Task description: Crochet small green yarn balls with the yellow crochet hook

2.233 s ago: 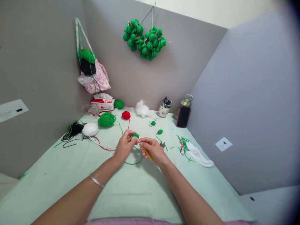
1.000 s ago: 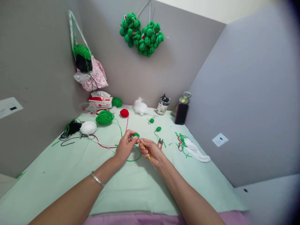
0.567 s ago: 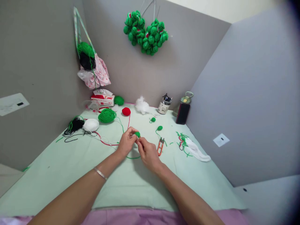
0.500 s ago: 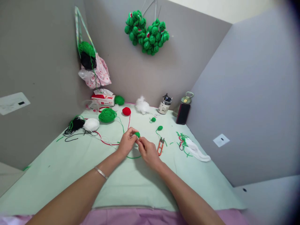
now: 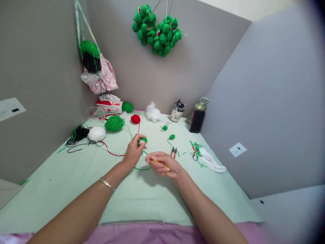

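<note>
My left hand is closed around a small round green crochet piece, which peeks out past the fingertips. Something whitish shows beside it between the fingers, too small to name. A little to the right and nearer to me, my right hand grips a crochet hook with a yellow handle lying across the palm side. The hook is apart from the green piece. A green yarn strand curves on the cloth below the hands. Orange thread snips lie just beyond my right hand, partly hidden by it.
Green yarn, red yarn, white yarn and black yarn lie left and behind. White stuffing, a cup and a phone stand at the back. Yarn scraps lie right.
My hands have moved apart. The right hand has drawn back toward me and turned, showing the hook's yellow handle; the left still holds the green piece. The view has shifted slightly.
</note>
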A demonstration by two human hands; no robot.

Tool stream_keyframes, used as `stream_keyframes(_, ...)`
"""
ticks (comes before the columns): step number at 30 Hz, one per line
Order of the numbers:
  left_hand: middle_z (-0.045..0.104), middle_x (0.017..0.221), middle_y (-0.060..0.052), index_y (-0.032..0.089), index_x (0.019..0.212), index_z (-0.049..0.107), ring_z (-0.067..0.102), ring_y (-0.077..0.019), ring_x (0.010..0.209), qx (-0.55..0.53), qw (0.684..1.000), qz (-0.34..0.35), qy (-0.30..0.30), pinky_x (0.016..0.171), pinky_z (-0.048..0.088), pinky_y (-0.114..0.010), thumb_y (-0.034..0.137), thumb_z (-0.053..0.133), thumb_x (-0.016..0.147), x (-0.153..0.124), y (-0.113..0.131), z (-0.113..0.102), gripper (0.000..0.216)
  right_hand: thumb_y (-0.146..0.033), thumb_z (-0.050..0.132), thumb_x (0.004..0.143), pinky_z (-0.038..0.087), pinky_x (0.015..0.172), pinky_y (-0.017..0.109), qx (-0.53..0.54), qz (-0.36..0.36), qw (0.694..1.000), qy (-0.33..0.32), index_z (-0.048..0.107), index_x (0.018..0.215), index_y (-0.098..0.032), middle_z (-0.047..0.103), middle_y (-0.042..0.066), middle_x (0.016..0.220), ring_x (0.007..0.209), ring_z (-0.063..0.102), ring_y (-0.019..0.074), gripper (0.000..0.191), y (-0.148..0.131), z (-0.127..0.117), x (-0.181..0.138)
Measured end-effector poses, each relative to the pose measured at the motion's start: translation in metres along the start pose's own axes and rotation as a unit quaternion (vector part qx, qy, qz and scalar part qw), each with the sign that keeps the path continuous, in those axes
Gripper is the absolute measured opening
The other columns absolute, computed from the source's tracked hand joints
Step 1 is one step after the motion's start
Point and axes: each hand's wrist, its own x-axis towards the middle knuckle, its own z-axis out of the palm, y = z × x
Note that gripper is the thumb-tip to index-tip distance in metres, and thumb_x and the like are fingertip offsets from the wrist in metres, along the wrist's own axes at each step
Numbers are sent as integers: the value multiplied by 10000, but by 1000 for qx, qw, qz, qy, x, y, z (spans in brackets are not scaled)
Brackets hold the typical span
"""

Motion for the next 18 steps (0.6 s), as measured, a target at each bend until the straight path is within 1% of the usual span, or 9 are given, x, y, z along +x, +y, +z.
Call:
stream_keyframes(2, 683, 1232, -103, 166, 1285, 631, 699, -235, 1005, 1, 1000, 2, 7, 851, 610, -439, 366, 648, 991, 3, 1, -4, 356, -422, 732, 838, 195, 364, 196, -19, 3, 1000, -13, 688, 867, -121, 385, -117, 478, 328, 214, 25, 306, -1, 8, -3)
stream_keyframes(3, 687, 1220, -101, 165, 1279, 633, 701, -231, 992, 2, 1000, 5, 4, 844, 611, -433, 367, 646, 992, 3, 2, -5, 351, -440, 712, 853, 200, 370, 197, -25, -11, 1000, -2, 687, 868, -129, 392, -114, 473, 329, 227, 28, 313, -2, 10, -3)
stream_keyframes(7, 696, 1171, -88, 162, 1224, 654, 696, -219, 968, 2, 1000, 23, -21, 838, 606, -422, 349, 655, 987, 0, 5, 0, 303, -446, 647, 891, 167, 402, 198, -53, -104, 987, 113, 640, 861, -178, 390, -121, 486, 377, 221, 32, 270, -6, 9, 1)
stream_keyframes(9, 695, 1163, -86, 161, 1212, 656, 694, -219, 970, 0, 999, 24, -33, 839, 605, -420, 337, 665, 981, -3, 5, 6, 291, -430, 628, 891, 160, 406, 208, -77, -125, 977, 157, 628, 848, -184, 397, -120, 487, 383, 223, 38, 250, -6, 5, 5)
stream_keyframes(14, 698, 1141, -82, 160, 1228, 647, 698, -196, 898, -3, 998, -4, -65, 768, 615, -378, 341, 657, 987, -8, 5, 11, 302, -334, 590, 864, 199, 424, 227, -157, -131, 956, 208, 618, 776, -196, 418, -107, 446, 381, 286, 64, 165, 1, 0, 10)
stream_keyframes(18, 707, 1090, -70, 157, 1207, 652, 696, -181, 845, 2, 997, -25, -69, 739, 612, -359, 355, 645, 995, -7, 8, 8, 290, -277, 574, 853, 228, 454, 230, -208, -128, 942, 230, 627, 744, -198, 421, -100, 439, 409, 318, 74, 145, 5, 0, 11)
